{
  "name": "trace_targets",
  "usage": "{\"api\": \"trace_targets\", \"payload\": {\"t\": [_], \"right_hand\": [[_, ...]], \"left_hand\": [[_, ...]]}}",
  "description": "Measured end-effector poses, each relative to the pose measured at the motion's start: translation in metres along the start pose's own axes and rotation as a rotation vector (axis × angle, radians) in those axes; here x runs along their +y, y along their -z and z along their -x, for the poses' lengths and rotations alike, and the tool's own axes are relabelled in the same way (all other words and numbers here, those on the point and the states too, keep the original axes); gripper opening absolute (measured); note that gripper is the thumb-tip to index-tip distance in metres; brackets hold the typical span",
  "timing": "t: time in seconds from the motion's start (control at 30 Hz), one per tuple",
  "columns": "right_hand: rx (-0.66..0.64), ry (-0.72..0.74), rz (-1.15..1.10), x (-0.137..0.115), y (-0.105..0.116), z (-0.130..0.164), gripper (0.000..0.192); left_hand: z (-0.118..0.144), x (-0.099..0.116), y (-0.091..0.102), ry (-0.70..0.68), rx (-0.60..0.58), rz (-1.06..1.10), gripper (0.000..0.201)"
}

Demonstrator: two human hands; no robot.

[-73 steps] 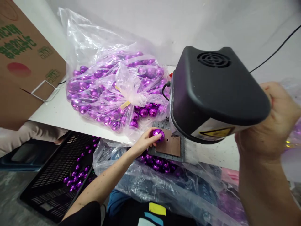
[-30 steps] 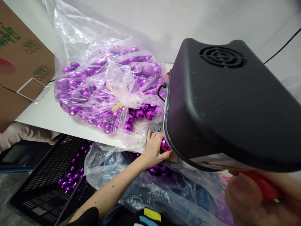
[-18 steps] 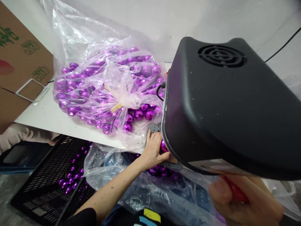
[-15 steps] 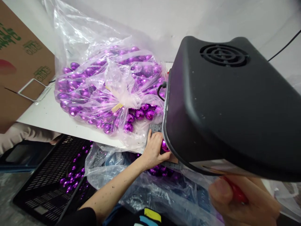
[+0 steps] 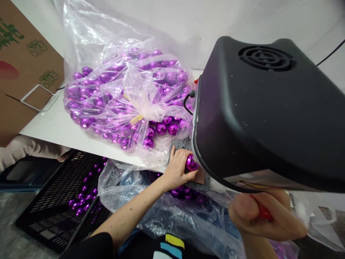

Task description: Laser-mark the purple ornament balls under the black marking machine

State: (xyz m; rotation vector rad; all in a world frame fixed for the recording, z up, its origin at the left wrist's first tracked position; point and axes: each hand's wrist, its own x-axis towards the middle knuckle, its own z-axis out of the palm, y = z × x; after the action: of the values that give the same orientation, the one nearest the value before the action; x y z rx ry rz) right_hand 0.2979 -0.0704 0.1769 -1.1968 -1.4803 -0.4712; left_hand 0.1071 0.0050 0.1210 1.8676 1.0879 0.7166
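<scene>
My left hand (image 5: 176, 169) grips a shiny purple ball (image 5: 192, 163) and holds it on a brown pad (image 5: 201, 176) set in a grey base plate (image 5: 180, 144), right under the big black machine head (image 5: 266, 111). My right hand (image 5: 262, 217), low at the right and close to the camera, is closed around a red handle (image 5: 261, 213) beneath the machine. Most of the pad is hidden by the machine head.
A large clear plastic bag (image 5: 126, 97) full of purple balls lies on the white table (image 5: 58, 127). Another plastic bag (image 5: 172, 212) with balls hangs below the table edge. A black crate (image 5: 61, 201) with several balls sits on the floor, a cardboard box (image 5: 21, 68) at left.
My left hand pushed the purple ball from the pad's near edge in under the machine head. My right hand dropped from beside the machine down to the red handle below it.
</scene>
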Motion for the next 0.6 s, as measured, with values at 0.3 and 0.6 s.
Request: {"api": "trace_targets", "payload": {"t": [0.3,0.6], "right_hand": [[0.17,0.057,-0.051,0.005,-0.02,0.003,0.011],[0.182,0.042,-0.119,0.0,-0.025,-0.003,0.006]], "left_hand": [[0.001,-0.011,-0.007,-0.116,0.055,-0.121,0.044],[-0.001,-0.014,-0.008,-0.182,0.057,-0.187,0.048]]}}
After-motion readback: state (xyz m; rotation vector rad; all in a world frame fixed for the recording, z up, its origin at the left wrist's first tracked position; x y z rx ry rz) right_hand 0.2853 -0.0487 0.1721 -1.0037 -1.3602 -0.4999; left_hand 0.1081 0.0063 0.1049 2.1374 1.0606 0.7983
